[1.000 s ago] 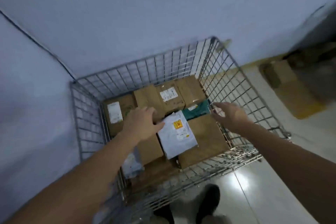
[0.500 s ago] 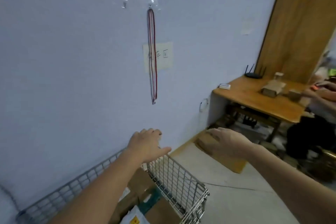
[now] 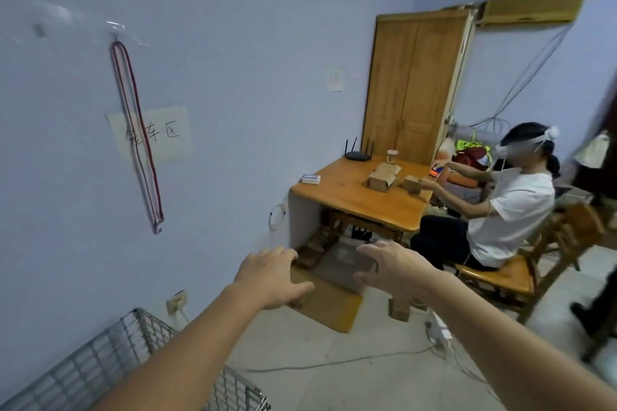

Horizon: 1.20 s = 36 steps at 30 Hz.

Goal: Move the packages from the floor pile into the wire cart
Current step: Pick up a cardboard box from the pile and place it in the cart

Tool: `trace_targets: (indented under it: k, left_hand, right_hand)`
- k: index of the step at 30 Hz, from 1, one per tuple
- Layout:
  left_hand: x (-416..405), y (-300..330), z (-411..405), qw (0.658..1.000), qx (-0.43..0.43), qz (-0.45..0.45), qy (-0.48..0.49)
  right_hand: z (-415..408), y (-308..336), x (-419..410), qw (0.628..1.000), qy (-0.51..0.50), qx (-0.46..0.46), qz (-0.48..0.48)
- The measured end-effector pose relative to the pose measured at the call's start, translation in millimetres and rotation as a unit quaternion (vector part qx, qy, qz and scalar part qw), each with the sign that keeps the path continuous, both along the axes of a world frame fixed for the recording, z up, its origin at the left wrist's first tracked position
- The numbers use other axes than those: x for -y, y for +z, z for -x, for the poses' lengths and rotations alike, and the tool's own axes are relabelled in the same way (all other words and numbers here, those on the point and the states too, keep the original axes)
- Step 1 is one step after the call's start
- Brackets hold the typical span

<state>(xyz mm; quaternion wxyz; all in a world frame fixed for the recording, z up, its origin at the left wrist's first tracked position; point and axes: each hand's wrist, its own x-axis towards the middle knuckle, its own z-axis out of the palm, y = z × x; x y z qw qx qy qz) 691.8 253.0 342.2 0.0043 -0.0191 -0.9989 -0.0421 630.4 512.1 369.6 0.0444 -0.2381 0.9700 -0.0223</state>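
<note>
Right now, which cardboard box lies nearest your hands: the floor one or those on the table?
The large flat box on the floor, directly beyond both open hands, left hand and right hand; the table boxes sit farther back.

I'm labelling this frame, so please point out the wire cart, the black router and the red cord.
Grey wire cart (image 3: pixel 100 354): head view, side mesh.
Black router with antennas (image 3: pixel 358 155): head view, body.
Red looped cord on wall (image 3: pixel 147 150): head view, mid-loop.
</note>
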Motion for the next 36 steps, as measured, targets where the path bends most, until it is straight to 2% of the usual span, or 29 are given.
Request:
trace_targets:
  k: [12, 19, 29, 36]
  left_hand:
    - [-32.8, 1.1, 170.2, 0.999, 0.008, -0.003, -0.039]
    - [-47.4, -4.9, 276.7, 0.999, 0.014, 0.009, -0.034]
    - [-65.1, -25.4, 409.9, 0.997, 0.029, -0.028, 0.071]
    - [-24.4, -48.4, 477.9, 0.988, 0.063, -0.016, 0.141]
  right_hand:
    - [151.8, -9.3, -39.0, 0.998, -0.052, 0.002, 0.030]
    - [255.2, -16.5, -66.2, 0.998, -0.046, 0.010, 0.030]
    - [450.9, -23.1, -69.8, 0.999, 0.047, 0.023, -0.007]
    - [557.5, -49.8, -22.1, 0.992, 0.119, 0.046, -0.019]
